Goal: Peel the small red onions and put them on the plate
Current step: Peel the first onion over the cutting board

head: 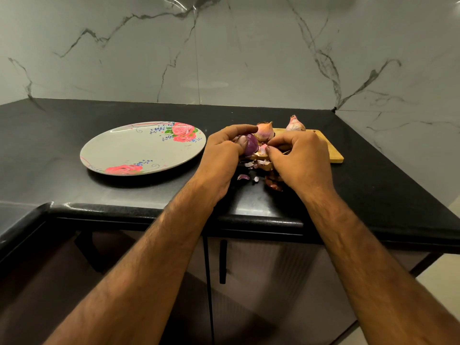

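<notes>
Onion (251, 145) half-peeled, gripped by left hand (221, 158) — right hand (298, 158) pinches loose pink skin (263, 147).

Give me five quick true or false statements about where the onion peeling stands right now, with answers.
1. The plate already holds peeled onions. False: nothing lies on it.
2. The left hand holds a purple onion. True.
3. The right hand grips a knife. False: it pinches a bit of peel.
4. Two unpeeled onions wait behind the hands. True.
5. Peel scraps lie on the black counter. True.
</notes>
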